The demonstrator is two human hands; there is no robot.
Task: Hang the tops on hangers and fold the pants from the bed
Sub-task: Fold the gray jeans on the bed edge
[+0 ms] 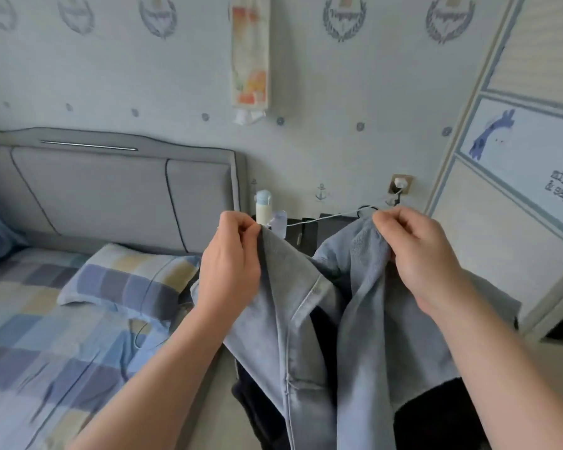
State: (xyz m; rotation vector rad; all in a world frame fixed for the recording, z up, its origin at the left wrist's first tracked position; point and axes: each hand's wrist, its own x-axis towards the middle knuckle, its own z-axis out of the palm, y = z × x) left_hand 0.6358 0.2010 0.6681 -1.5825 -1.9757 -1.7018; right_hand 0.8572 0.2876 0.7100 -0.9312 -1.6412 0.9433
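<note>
Left hand [231, 264] and right hand [416, 254] each pinch the top edge of a pale blue-grey denim garment [364, 336], hanging at 5 o'clock beside the checked-sheet bed [46, 352]. Such light pinches may let heavy denim slip floorward.

We are seeing a washed, pale blue-grey on the denim garment [306, 319] between our left hand [231, 264] and our right hand [416, 254], with lighter stitching along its seams. Below our right hand a black cloth [436, 417] is showing. Left of our left hand the bed sheet [30, 352] and the pillow [127, 277] are showing checks of blue, grey-violet, pale yellow and white. Further up on that side the headboard [95, 190] is showing plain grey with dark piping. Above both hands the wallpaper [306, 92] is showing pale blue with grey-blue laurel crests and small anchors. Just above our left hand a bottle [262, 212] is showing white with a pale blue cap. Right of our right hand the wardrobe door [501, 222] is showing cream panels, blue-grey frames and a blue animal figure.
</note>
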